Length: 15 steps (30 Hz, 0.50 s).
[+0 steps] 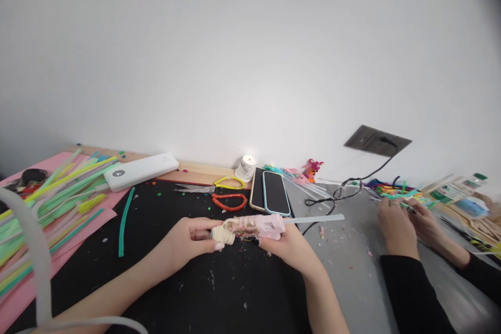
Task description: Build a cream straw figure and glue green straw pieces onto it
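My right hand (pixel 287 246) grips a pink hot glue gun (pixel 260 226) lying sideways over the black mat (pixel 164 271), with a clear glue stick (pixel 315 218) poking out of its back end to the right. My left hand (pixel 188 240) pinches a small cream, ribbed piece (pixel 224 234) against the gun's nozzle end. Both hands meet just in front of two phones (pixel 270 191) lying side by side.
Coloured straws (pixel 55 193) lie on pink paper at left, near a white flat device (pixel 141 170) and a loose green straw (pixel 125 221). Orange-handled scissors (pixel 223 199) and a lit candle (pixel 246 166) sit behind. Another person's hands (pixel 407 222) in black sleeves work at right by a wall socket (pixel 378 140).
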### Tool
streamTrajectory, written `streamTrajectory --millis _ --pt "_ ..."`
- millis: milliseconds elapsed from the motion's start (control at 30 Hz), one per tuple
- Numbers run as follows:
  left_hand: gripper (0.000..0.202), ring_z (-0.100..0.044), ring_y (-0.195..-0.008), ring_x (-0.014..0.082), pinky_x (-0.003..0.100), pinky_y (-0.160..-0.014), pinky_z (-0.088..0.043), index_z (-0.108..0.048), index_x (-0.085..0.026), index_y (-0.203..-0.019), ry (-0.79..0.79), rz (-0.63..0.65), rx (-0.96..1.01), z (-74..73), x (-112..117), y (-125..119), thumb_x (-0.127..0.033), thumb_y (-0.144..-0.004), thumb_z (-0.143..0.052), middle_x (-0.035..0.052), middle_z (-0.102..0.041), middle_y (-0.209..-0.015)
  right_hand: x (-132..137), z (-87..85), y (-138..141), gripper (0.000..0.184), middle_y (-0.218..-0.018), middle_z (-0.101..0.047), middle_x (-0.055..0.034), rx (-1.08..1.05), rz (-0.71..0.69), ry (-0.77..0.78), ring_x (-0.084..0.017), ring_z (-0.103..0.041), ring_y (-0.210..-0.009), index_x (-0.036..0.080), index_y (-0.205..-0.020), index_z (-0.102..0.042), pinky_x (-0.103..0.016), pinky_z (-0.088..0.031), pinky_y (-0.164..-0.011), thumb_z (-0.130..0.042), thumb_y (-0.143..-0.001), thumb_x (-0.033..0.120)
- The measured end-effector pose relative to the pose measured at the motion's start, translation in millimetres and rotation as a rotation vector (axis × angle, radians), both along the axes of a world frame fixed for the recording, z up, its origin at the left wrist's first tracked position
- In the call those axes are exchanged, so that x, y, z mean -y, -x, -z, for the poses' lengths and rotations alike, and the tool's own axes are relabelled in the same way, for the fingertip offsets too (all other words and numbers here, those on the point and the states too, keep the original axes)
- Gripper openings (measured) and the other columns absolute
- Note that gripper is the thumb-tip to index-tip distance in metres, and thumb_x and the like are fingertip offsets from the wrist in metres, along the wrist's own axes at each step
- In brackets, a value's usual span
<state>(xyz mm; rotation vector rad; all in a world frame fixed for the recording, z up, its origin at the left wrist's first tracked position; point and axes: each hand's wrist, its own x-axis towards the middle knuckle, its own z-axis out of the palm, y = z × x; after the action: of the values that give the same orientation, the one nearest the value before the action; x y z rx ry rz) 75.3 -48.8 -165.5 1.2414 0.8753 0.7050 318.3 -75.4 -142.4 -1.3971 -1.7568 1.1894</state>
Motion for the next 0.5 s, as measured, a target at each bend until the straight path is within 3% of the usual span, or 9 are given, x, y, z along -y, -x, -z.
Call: streamTrajectory --millis 267,500 --pt "0.039 -0.067 -0.094 0.0276 0.034 -0.083 -0.051 -0.073 -0.018 -0.101 0.023 -0.012 0.007 5.1 0.4 0.0 -0.020 -0.062 -0.074 0.0056 -0.075 -0.098 -0.3 -1.4 1.0 0.032 -0.081 -0.064 0.0031 -0.034 -0.005 -0.015 -0.010 -0.050 -0.060 0.022 -0.098 -0.066 -0.019 -0.041 -0.053 -0.055 -0.071 0.010" --pt "0.038 -0.068 -0.088 0.0251 0.031 -0.078 -0.052 -0.072 -0.017 -0.101 0.042 -0.014 0.008 5.9 -0.5 0.9 -0.020 -0.063 -0.073 0.0051 -0.075 -0.095 -0.5 -3.6 2.6 0.032 -0.072 -0.060 0.0049 -0.041 0.028 -0.004 -0.009 -0.044 -0.055 0.021 -0.095 -0.066 -0.019 -0.038 -0.050 -0.055 -0.068 0.009"
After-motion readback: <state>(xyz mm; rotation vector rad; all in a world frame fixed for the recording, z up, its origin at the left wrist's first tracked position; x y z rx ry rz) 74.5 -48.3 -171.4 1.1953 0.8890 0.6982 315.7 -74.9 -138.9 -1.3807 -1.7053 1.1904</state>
